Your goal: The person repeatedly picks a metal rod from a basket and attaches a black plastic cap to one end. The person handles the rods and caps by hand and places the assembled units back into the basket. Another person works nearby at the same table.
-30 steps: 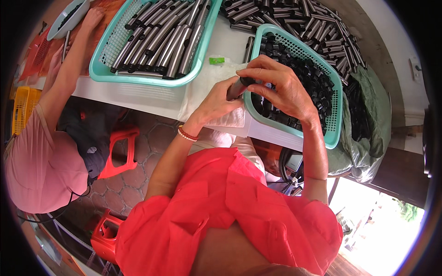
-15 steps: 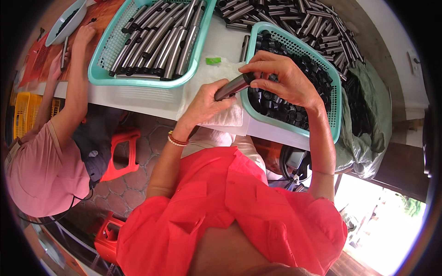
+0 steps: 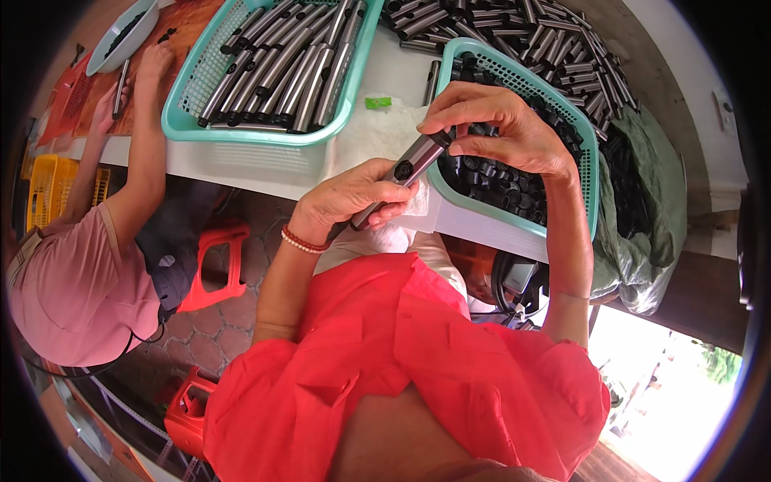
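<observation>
My left hand (image 3: 353,193) is wrapped round the middle of a grey metal tube (image 3: 418,157), which slants up to the right above the table edge. A dark round hole or fitting shows on the tube's side. At its upper end sits a black cap (image 3: 441,135), with the thumb and fingers of my right hand (image 3: 514,132) closed on it. Beneath my right hand stands a green basket (image 3: 595,173) of loose black caps (image 3: 522,193). Another green basket (image 3: 265,138), holding many tubes with black ends, stands to the left of my hands.
Bare metal tubes (image 3: 514,32) lie heaped at the far right beside a green plastic sack (image 3: 654,209). A co-worker (image 3: 80,281) at the left holds a tube near a pale bowl (image 3: 132,44). Red stools (image 3: 217,261) stand below; a green scrap (image 3: 377,103) lies on white cloth.
The tube has turned so its side hole shows, and its lower end now extends below my left hand. My left hand has moved slightly down; my right hand stays at the capped end.
</observation>
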Demonstrator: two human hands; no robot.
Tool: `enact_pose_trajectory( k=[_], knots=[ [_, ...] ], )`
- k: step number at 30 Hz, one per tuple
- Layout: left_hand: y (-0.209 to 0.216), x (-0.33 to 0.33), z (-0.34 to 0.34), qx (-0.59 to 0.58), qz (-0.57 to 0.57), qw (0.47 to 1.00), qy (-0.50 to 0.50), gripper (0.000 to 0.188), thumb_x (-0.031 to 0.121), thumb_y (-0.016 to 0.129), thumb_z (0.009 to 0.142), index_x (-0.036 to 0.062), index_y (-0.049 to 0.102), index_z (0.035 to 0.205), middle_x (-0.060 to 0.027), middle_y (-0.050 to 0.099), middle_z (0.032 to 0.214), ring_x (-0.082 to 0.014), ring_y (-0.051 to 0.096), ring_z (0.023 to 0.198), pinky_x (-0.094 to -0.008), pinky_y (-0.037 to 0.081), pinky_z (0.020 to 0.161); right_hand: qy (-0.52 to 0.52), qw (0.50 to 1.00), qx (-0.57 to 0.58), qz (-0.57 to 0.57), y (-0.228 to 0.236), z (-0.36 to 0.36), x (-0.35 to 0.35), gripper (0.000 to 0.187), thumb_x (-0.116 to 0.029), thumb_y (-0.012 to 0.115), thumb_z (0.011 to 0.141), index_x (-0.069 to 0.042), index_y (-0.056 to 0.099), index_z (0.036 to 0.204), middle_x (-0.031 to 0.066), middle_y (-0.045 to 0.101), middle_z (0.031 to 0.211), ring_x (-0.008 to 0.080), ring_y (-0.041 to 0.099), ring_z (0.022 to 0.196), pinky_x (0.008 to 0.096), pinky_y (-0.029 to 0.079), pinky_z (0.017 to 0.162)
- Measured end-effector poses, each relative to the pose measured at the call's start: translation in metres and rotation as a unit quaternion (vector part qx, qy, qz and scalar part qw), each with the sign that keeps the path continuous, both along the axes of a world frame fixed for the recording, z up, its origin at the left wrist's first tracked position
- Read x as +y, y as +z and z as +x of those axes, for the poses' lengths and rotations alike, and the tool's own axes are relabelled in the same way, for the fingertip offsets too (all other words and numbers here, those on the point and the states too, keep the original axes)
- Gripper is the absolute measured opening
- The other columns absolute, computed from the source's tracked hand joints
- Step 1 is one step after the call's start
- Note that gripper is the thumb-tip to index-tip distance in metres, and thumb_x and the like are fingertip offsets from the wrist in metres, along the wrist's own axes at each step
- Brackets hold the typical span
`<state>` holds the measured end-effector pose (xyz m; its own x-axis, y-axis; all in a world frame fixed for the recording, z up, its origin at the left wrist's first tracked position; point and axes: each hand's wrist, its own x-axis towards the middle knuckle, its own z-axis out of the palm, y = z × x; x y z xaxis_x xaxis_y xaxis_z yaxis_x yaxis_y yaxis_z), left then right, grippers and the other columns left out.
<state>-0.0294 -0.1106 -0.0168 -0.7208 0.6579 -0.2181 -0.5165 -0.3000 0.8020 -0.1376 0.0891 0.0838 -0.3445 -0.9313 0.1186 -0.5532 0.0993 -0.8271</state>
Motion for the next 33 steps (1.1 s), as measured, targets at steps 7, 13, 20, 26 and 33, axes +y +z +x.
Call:
enact_pose_trajectory(
  k=[7,13,20,26,33],
  knots=[
    [0.004,0.008,0.000,0.019,-0.019,1.000,0.015,0.013,0.016,0.054,0.087,0.0053,0.050,0.082,0.0021,0.047,0.059,-0.0046,0.042,0.044,-0.0206,0.036,0.041,-0.033,0.992,-0.124,0.012,-0.004,-0.005,0.008,0.032,-0.016,0.073,0.078,-0.002,0.067,0.106,0.0017,0.053,0.085,0.0118,0.052,0.079,0.0247,0.047,0.071],
    [0.006,0.012,0.002,0.090,-0.094,0.990,0.052,0.017,0.021,0.055,0.088,0.0051,0.050,0.084,0.0026,0.046,0.059,-0.0047,0.043,0.046,-0.0205,0.035,0.042,-0.061,0.993,-0.100,0.023,-0.009,-0.006,0.014,0.032,-0.019,0.074,0.078,-0.001,0.067,0.104,0.0019,0.053,0.081,0.0103,0.052,0.074,0.0238,0.045,0.066],
    [0.009,0.023,0.004,0.153,-0.162,0.968,0.112,0.022,0.023,0.056,0.088,0.0014,0.051,0.089,0.0023,0.044,0.058,-0.0058,0.042,0.047,-0.0215,0.033,0.043,-0.087,0.991,-0.100,0.023,-0.011,-0.007,0.023,0.033,-0.022,0.074,0.078,0.001,0.067,0.101,0.0011,0.054,0.080,0.0088,0.052,0.073,0.0229,0.043,0.064],
    [0.007,0.031,0.003,0.210,-0.218,0.941,0.149,0.025,0.021,0.059,0.087,0.0006,0.048,0.080,-0.0012,0.043,0.055,-0.0081,0.042,0.048,-0.0271,0.035,0.044,-0.147,0.974,-0.172,-0.005,-0.019,-0.001,0.029,0.033,-0.020,0.075,0.076,0.002,0.067,0.099,-0.0009,0.054,0.079,0.0063,0.051,0.074,0.0205,0.042,0.064],
    [0.009,0.036,0.002,0.312,-0.345,0.861,0.204,0.031,0.026,0.061,0.084,-0.0024,0.048,0.081,-0.0078,0.042,0.054,-0.0144,0.044,0.047,-0.0338,0.035,0.046,-0.213,0.954,-0.209,-0.016,-0.023,0.012,0.031,0.032,-0.022,0.074,0.079,0.003,0.066,0.099,0.0017,0.061,0.083,0.0057,0.053,0.073,0.0207,0.044,0.062]
  ],
)
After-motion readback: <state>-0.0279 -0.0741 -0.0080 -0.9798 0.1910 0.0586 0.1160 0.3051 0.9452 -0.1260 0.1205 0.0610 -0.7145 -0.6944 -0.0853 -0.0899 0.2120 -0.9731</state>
